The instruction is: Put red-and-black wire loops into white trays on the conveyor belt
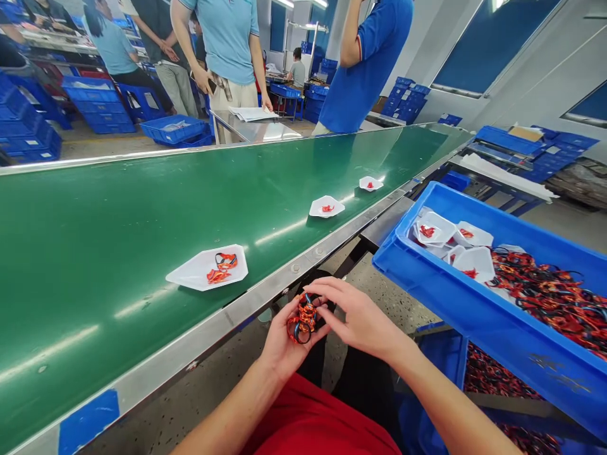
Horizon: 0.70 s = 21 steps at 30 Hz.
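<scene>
- Holding a small bundle of orange and black wire loops [301, 319], the left hand [283, 344] is curled shut around it, low over the lap.
- The right hand [361, 319] pinches the same bundle with its fingertips.
- The metal edge [265, 294] of the green belt [118, 215] runs just above the hands.
- A white tray [192, 273] with wires sits on the belt near that edge.
- A blue bin [450, 297] of trays and wires stands just right of the hands.
- People [227, 38] stand behind the belt.

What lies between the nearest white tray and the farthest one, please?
Between the nearest tray and farthest tray, the head view shows one middle tray holding red pieces.
</scene>
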Available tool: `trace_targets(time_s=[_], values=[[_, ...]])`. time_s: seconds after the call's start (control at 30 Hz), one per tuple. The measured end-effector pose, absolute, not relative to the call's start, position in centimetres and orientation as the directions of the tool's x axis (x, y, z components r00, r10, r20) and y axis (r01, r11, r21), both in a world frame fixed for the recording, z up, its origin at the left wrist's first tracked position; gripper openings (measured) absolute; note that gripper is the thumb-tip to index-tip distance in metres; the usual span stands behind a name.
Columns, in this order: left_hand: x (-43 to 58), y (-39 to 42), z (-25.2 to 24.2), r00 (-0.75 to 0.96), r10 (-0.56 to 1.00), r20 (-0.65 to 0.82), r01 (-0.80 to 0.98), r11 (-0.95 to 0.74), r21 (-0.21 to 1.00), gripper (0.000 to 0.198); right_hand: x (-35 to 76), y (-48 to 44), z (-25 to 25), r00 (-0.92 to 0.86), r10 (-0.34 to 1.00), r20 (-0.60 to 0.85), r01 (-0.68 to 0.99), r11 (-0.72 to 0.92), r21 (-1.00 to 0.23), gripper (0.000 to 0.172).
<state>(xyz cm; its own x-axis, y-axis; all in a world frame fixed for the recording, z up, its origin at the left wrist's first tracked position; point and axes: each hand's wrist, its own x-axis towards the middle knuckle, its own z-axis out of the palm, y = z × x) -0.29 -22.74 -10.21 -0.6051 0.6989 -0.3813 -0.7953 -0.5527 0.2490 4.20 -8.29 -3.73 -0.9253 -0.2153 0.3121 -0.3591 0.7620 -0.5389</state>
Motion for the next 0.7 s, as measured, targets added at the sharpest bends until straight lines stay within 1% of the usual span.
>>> trace_targets(time_s=[0.1, 0.2, 0.3, 0.47, 0.7], values=[[0.0, -22.5, -10.2, -0.618, 0.681, -0.393, -0.786, -0.549, 0.286, 0.020, 5.0, -8.5, -5.5, -0.953, -0.135, 0.271, -0.281, 0.732, -0.621, 0.046], [0.3, -22.5, -10.1, -0.636, 0.661, -0.399, -0.772, -0.550, 0.320, 0.021, 5.4, -8.9, -7.0, -0.969, -0.019, 0.245, -0.201, 0.640, -0.742, 0.043], [0.5, -22.5, -9.7, -0.633, 0.666, -0.395, -0.774, -0.538, 0.335, 0.023, 5.7, -8.9, -8.0, -0.954, 0.096, 0.284, -0.189, 0.540, -0.820, 0.043], [0.5, -22.5, -9.4, -0.630, 0.664, -0.403, -0.776, -0.543, 0.321, 0.026, 6.3, -8.6, -8.7, -0.904, 0.245, 0.352, -0.208, 0.467, -0.860, 0.042], [0.5, -22.5, -9.5, -0.615, 0.667, -0.420, -0.789, -0.524, 0.322, 0.029, 6.4, -8.4, -9.5, -0.891, 0.340, 0.301, -0.175, 0.356, -0.918, 0.043]])
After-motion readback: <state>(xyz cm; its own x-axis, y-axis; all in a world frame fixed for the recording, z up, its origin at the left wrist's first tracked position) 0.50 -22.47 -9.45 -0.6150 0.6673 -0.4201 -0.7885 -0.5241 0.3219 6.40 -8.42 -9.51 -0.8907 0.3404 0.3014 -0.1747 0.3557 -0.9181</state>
